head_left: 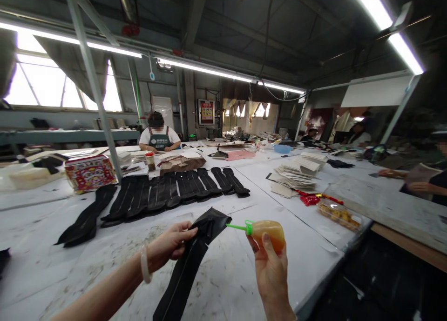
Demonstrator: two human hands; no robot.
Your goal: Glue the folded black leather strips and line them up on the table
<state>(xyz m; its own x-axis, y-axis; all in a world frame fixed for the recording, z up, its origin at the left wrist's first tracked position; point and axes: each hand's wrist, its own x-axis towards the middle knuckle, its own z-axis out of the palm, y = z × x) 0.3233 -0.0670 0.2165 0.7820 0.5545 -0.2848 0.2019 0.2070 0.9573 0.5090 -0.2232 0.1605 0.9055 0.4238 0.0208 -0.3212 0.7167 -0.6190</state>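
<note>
My left hand (170, 246), with a pale bangle on its wrist, pinches the upper part of a long black leather piece (190, 265) that lies across the white worktable (244, 284). My right hand (270, 270) is wrapped round a small amber squeeze bottle (270, 231). The bottle's green nozzle points left and nearly touches the top edge of the black piece.
A row of several black pieces (174, 190) lies further back. A red patterned box (90, 172) stands at the left, paper stacks (296, 174) and a clear snack tray (340, 214) at the right. A person in an apron (159, 135) sits opposite; another person's hands (412, 181) rest at the right.
</note>
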